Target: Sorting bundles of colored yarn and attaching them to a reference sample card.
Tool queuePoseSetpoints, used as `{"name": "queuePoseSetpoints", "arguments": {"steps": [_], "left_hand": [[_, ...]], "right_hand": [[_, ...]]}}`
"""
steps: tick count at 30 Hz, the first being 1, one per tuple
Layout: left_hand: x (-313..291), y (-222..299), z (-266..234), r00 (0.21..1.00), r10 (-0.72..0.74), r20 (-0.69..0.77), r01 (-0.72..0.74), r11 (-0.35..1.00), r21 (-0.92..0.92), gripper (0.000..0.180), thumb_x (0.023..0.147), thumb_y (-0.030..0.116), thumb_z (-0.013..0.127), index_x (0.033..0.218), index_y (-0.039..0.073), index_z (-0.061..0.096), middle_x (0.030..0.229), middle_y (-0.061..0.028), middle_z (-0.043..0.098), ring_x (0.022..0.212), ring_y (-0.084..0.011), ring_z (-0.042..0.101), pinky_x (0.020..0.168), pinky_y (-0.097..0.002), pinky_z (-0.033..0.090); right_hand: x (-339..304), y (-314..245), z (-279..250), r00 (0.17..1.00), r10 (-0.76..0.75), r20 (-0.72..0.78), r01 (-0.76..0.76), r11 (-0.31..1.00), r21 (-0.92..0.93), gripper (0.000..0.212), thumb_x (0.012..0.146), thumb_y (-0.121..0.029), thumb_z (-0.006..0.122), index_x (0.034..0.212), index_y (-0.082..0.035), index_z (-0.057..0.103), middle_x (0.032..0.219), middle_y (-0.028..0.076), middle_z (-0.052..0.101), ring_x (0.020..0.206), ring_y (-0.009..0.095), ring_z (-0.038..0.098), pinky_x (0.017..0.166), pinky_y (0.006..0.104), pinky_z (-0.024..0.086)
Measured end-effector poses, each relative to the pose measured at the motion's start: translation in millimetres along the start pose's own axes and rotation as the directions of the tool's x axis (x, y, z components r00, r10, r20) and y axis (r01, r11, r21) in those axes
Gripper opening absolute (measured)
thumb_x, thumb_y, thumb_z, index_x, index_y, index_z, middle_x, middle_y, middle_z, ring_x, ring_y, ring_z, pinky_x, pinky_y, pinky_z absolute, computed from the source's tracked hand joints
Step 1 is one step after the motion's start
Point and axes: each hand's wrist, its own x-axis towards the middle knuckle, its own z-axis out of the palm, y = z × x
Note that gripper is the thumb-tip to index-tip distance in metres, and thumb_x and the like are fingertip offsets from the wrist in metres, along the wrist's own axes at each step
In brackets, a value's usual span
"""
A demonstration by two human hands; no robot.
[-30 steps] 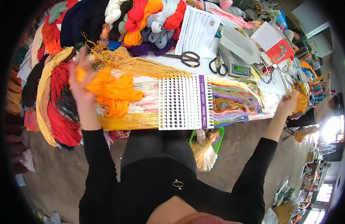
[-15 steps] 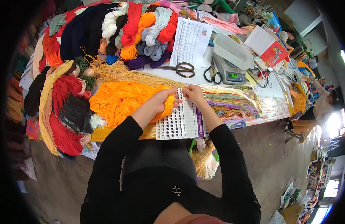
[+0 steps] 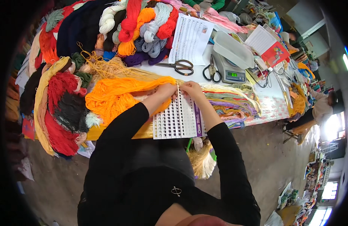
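Observation:
A white punched card (image 3: 174, 122) with rows of holes and a purple strip lies at the table's near edge, both hands over its far end. My left hand (image 3: 167, 91) is closed on bright orange yarn (image 3: 106, 98), which spreads left in a loose heap and passes over the fingers. Close beside it, my right hand (image 3: 192, 90) pinches at the card's far edge; what lies between its fingertips is too small to make out. Just right of the card, a bundle of many-coloured thread (image 3: 234, 101) lies flat.
Black scissors (image 3: 181, 67) and a second pair (image 3: 211, 73) lie beyond my hands. A digital scale (image 3: 232, 71) carries a clear plastic tub (image 3: 234, 49). Printed sheets (image 3: 191, 39) lie behind. Yarn skeins (image 3: 64, 109) crowd the left. Another person's hand (image 3: 197, 7) shows at the far side.
My left hand has turned over and drawn nearer to my right hand, with the orange yarn now stretched over it toward the card's far end. The view has shifted slightly.

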Motion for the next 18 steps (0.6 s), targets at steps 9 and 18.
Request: {"name": "queuePoseSetpoints", "arguments": {"steps": [9, 18], "left_hand": [[-26, 58, -59, 0.927, 0.163, 0.337, 0.042, 0.848, -0.528, 0.022, 0.087, 0.021, 0.054, 0.088, -0.001, 0.058, 0.074, -0.0027, 0.057, 0.049, -0.0045, 0.042, 0.04, -0.019, 0.034], [-13, 39, -94, 0.989, 0.125, -0.082, -0.148, 0.907, -0.395, 0.01, 0.067, 0.011, 0.062, 0.072, 0.005, 0.057, 0.067, -0.0062, 0.056, 0.048, -0.0106, 0.05, 0.045, -0.0235, 0.04]], "right_hand": [[-3, 2, -9, 0.996, -0.009, 0.089, 0.009, 1.0, 0.006, 0.016, 0.082, -0.015, 0.061, 0.081, 0.0, 0.061, 0.063, 0.001, 0.058, 0.052, 0.007, 0.051, 0.05, 0.0197, 0.04], [-3, 11, -4, 0.994, -0.055, 0.091, 0.066, 0.99, -0.124, 0.022, 0.088, -0.021, 0.051, 0.082, 0.0, 0.058, 0.067, 0.002, 0.061, 0.052, 0.006, 0.049, 0.047, 0.0211, 0.039]]}}
